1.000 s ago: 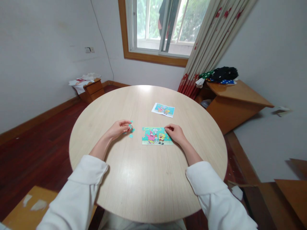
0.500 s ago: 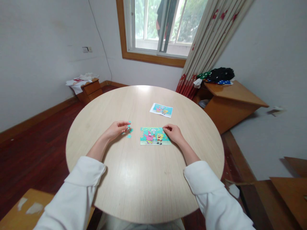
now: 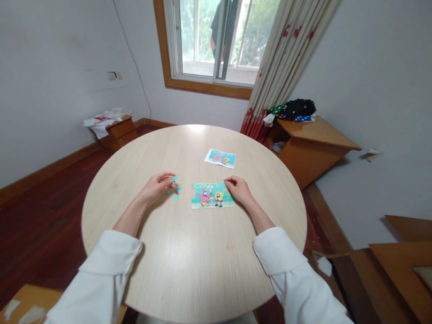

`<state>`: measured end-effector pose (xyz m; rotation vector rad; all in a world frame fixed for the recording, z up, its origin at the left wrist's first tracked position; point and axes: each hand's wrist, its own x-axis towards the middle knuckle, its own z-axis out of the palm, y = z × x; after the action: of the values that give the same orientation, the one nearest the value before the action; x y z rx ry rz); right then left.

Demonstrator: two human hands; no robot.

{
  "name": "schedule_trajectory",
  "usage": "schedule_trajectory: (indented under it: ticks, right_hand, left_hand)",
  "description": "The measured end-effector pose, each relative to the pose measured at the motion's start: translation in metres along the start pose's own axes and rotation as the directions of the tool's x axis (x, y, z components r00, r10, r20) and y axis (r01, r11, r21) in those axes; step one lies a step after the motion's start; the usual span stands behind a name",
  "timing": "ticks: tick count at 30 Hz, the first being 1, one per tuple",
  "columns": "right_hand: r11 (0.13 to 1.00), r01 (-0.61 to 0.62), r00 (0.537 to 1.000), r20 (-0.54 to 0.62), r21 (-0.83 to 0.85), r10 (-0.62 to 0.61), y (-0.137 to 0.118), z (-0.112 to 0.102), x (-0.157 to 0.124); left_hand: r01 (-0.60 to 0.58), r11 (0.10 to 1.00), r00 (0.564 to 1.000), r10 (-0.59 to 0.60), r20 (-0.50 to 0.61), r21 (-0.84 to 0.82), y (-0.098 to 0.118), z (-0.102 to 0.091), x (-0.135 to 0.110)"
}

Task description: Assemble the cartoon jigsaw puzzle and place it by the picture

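Observation:
A cartoon jigsaw puzzle point(image 3: 211, 198) lies nearly whole on the round table, with an uneven left edge. At its top right corner is my right hand point(image 3: 237, 187), thumb and fingers pinched together; what they grip there is too small and covered to make out. To the left of the puzzle, my left hand point(image 3: 158, 186) has its fingers curled around a small teal puzzle piece point(image 3: 175, 177) at the fingertips. Several loose teal pieces point(image 3: 176, 197) lie under and beside that hand.
A printed reference picture point(image 3: 221, 158) lies beyond the puzzle on the pale round table point(image 3: 189, 261). A wooden cabinet point(image 3: 313, 144) with clothes on it stands at the right. A small drawer unit point(image 3: 121, 130) is at the back left, below the wall socket.
The whole view has shifted slightly, so everything sits a little further left and lower. Both hands keep nearly the same places beside the puzzle and the loose pieces.

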<state>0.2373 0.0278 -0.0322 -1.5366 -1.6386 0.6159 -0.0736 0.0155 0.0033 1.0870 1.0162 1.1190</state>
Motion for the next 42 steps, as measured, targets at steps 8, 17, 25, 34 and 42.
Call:
schedule_trajectory:
  ticks: [8,17,25,34,42]
  right_hand:
    - [0.999,0.008,0.997,-0.075,0.038,-0.005,-0.005,-0.001,0.000]
    - [0.978,0.086,0.993,0.068,0.189,-0.100,-0.040,0.012,-0.021]
    - [0.949,0.123,0.940,0.272,0.291,-0.206,-0.059,0.028,-0.039]
    - [0.898,0.013,0.941,0.299,0.440,-0.160,-0.054,0.028,-0.038]
    - [0.881,-0.091,0.965,0.260,0.465,-0.038,-0.047,0.017,-0.031]
  left_hand:
    - [0.018,0.995,1.000,-0.019,0.007,0.093,-0.005,0.026,-0.001]
    - [0.065,0.993,0.997,-0.069,0.044,0.096,-0.014,0.071,-0.011]
    - [-0.017,0.991,0.996,0.005,0.091,0.131,-0.018,0.080,-0.014]
    - [-0.057,0.986,0.994,0.041,0.103,0.159,-0.017,0.083,-0.020]
    - [-0.039,0.998,0.999,0.040,-0.018,0.047,-0.011,0.075,-0.020]
